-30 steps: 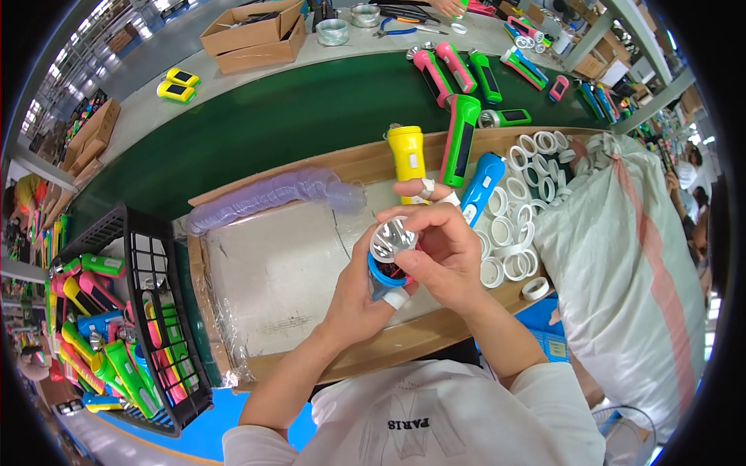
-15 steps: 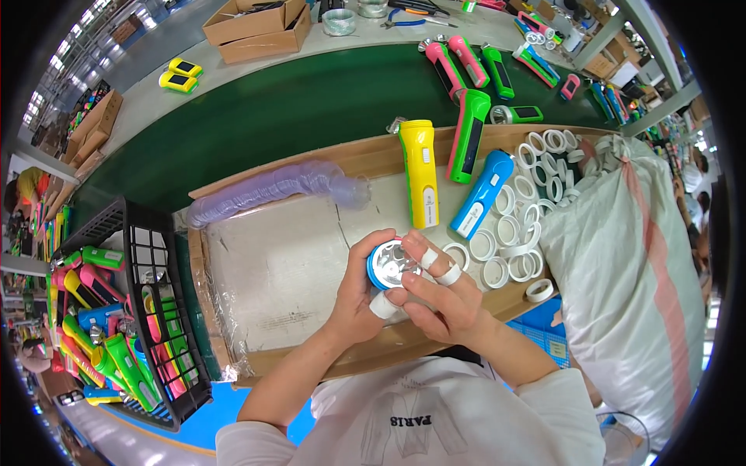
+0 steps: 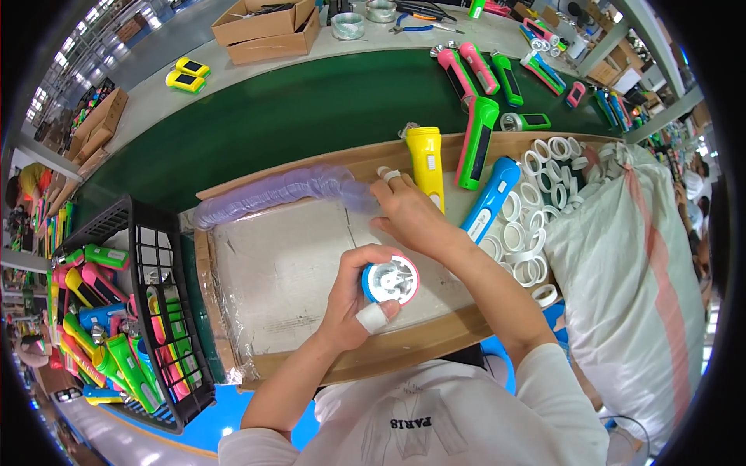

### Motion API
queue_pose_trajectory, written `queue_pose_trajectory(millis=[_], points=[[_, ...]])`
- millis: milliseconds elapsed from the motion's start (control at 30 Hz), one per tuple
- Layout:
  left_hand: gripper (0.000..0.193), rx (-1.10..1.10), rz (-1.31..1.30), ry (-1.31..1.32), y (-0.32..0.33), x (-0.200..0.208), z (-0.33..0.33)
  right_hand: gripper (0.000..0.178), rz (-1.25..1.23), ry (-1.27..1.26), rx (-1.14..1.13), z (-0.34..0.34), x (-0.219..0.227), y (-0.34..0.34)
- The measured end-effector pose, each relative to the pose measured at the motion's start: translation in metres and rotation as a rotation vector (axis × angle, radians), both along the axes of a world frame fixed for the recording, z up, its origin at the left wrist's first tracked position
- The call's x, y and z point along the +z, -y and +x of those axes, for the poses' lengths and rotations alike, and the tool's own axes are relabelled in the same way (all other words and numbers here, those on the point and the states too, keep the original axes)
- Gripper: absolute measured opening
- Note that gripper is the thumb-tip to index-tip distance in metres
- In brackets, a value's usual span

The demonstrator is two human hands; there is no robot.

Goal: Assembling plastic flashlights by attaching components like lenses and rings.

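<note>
My left hand (image 3: 347, 299) is closed around a flashlight, blue and pink at its rim, whose shiny round reflector (image 3: 391, 280) faces up. White tape wraps its thumb. Farther off, my right hand (image 3: 412, 217) is at the right end of a row of thin clear purplish plastic discs (image 3: 272, 196). Its thumb and fingers bend around the end disc; the fingertips are partly hidden. Just right of that hand lies a yellow flashlight (image 3: 425, 159), its lower part covered by the hand. A blue flashlight (image 3: 495, 198) lies beyond the right forearm.
White plastic rings (image 3: 514, 235) are heaped at the tray's right, beside a big white sack (image 3: 629, 287). A black basket (image 3: 167, 311) of colourful flashlights stands left. The cardboard-edged tray (image 3: 272, 272) fronts a green belt (image 3: 256, 116) with more flashlights on its far right.
My right hand has left the flashlight's reflector and moved away from me to the end of the disc row. My left hand still holds the flashlight. The view has shifted slightly.
</note>
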State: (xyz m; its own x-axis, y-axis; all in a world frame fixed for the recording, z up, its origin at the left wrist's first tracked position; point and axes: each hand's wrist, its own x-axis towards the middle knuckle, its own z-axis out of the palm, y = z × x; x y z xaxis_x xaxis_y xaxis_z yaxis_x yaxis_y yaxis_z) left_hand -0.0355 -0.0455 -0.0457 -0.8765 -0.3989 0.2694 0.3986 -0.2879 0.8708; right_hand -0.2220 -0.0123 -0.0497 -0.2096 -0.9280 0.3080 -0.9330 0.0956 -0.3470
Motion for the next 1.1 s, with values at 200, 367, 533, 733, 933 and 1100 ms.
queue_pose_trajectory(millis=[200, 367, 533, 733, 933, 1100], points=[[0.056, -0.006, -0.119, 0.04, 0.001, 0.002, 0.002, 0.031, 0.02, 0.049, 0.048, -0.01, -0.011, 0.008], [0.053, -0.025, -0.028, 0.022, 0.003, 0.002, 0.0, 0.03, -0.006, 0.318, 0.001, -0.012, 0.031, -0.019], [0.049, 0.052, 0.074, 0.055, -0.001, 0.015, -0.005, 0.034, -0.114, 0.694, 0.268, 0.006, 0.083, -0.071], [0.053, 0.073, 0.038, 0.038, -0.009, 0.02, -0.006, 0.035, -0.213, 0.595, 0.227, 0.031, 0.074, -0.094], [0.059, 0.083, -0.019, 0.002, -0.009, 0.009, -0.005, 0.036, -0.368, 0.469, 0.16, 0.053, 0.054, -0.099], [0.056, 0.141, -0.083, 0.022, -0.011, 0.005, -0.004, 0.048, -0.102, 0.494, -0.077, 0.034, 0.041, -0.135]])
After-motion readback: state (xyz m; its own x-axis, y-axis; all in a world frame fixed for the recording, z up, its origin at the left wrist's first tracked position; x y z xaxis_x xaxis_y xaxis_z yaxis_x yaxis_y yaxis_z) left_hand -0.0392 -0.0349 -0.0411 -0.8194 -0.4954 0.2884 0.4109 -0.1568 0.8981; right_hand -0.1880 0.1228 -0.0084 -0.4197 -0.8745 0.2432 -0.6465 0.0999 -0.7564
